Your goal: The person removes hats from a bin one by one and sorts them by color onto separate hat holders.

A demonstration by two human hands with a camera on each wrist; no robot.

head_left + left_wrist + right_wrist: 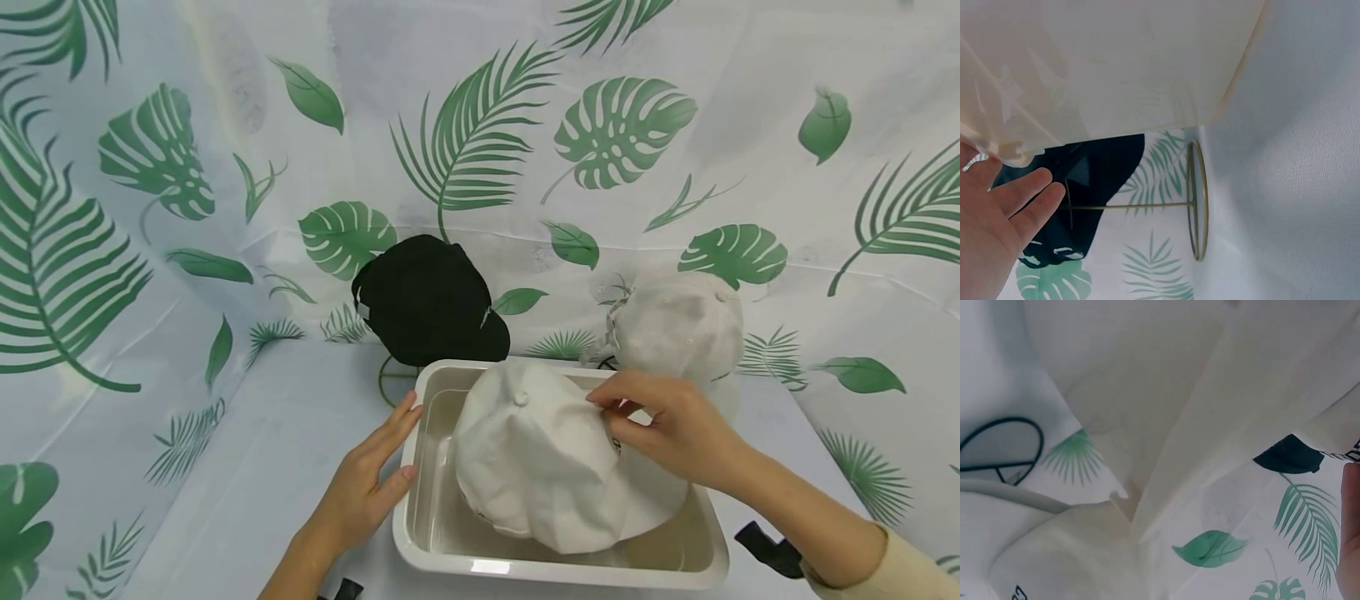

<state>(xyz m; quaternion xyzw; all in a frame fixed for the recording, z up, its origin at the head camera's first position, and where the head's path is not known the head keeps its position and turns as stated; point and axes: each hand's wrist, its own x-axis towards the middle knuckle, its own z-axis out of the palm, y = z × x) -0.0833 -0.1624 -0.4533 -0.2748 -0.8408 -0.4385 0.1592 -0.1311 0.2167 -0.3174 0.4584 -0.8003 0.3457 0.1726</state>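
A white cap (525,467) lies in a cream plastic tray (585,575), its crown to the left and its brim toward the right. My right hand (675,429) pinches the cap's fabric between thumb and fingers, near where crown meets brim. Dark lettering on the cap shows by the right fingertip (1350,503) in the right wrist view. My left hand (367,483) rests against the tray's left rim, fingers extended. In the left wrist view, the tray wall (1116,69) fills the top, with the left fingers (1025,190) beside it.
Behind the tray's left corner, a black cap (427,300) hangs on a gold wire stand (1202,206). An off-white cap (682,325) sits behind the right corner, near a dark wire ring (1041,440). Leaf-patterned cloth (480,150) rises behind the white table (247,467).
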